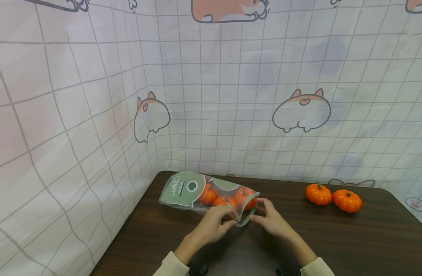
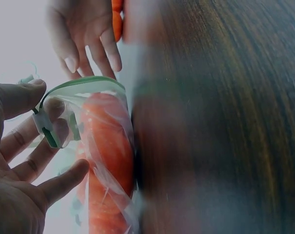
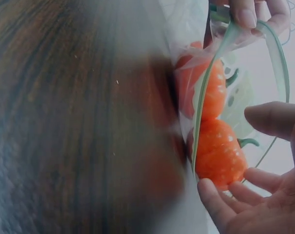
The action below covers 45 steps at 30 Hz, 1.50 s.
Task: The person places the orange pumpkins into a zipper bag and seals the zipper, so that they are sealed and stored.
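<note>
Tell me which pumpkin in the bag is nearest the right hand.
The rightmost pumpkin in the bag, by its opening; the other two lie farther left.

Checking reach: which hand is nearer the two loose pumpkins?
Right. The right hand is left of the loose pumpkins, by the bag; the left hand, holding it, is farther left.

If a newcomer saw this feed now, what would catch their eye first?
Probably the orange pumpkins in the green-printed bag, left on the dark table. Next, the left hand pinching the bag's green rim, the right hand opposite. Two more pumpkins sit side by side, back right.
</note>
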Tool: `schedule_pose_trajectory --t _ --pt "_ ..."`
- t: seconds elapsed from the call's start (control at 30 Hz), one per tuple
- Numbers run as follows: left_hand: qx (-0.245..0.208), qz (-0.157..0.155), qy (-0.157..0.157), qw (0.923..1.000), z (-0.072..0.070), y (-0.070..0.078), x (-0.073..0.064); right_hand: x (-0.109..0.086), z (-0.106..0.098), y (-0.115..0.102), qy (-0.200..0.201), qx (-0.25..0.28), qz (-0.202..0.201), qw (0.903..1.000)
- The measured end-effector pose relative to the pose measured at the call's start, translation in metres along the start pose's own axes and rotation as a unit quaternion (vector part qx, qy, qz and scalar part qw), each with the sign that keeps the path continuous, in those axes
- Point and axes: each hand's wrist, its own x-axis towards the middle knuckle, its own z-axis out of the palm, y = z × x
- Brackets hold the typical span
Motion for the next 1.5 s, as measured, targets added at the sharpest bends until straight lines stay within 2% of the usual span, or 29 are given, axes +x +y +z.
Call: schedule_pose_trajectory --t 0.2,0.43,0.53,0.67,0.73,0.9,1.07,1.4,1.5 --pt "-0.009 0.009 -0.008 0.9999 0.000 0.002 0.000 0.000 -0.004 0.004 0.024 -0.052 0.012 0.9983" --pt "-0.009 0.015 -0.016 0.9997 -0.001 0.002 0.000 0.001 -0.004 0.003 0.018 -0.030 0.032 0.9989" --pt "-0.011 0.023 -0.022 0.9994 0.000 0.002 -0.001 0.001 -0.003 0.002 -0.018 -0.001 0.021 0.9996" --pt "-0.009 0.025 -0.030 0.9992 0.000 0.002 0.000 0.002 -0.003 0.001 -0.074 0.009 -0.004 0.9972" --pt "-0.006 0.025 -0.028 0.9993 0.000 0.003 0.000 0.001 -0.004 0.000 -0.082 0.002 -0.009 0.9966" --pt "0.003 0.019 -0.014 0.9997 0.000 0.003 0.001 0.000 -0.011 -0.002 -0.048 -0.012 -0.018 0.9986" --pt "0.015 -0.005 -0.008 0.9998 -0.003 0.005 0.001 -0.001 -0.023 -0.004 -0.001 -0.027 -0.010 0.9996" --pt "0.084 -0.040 0.023 0.9954 -0.007 0.004 0.000 -0.001 -0.055 -0.001 0.047 -0.054 -0.004 0.9974" --pt "0.095 -0.042 0.034 0.9940 -0.009 0.002 -0.001 -0.002 -0.066 0.002 0.066 -0.057 0.002 0.9962"
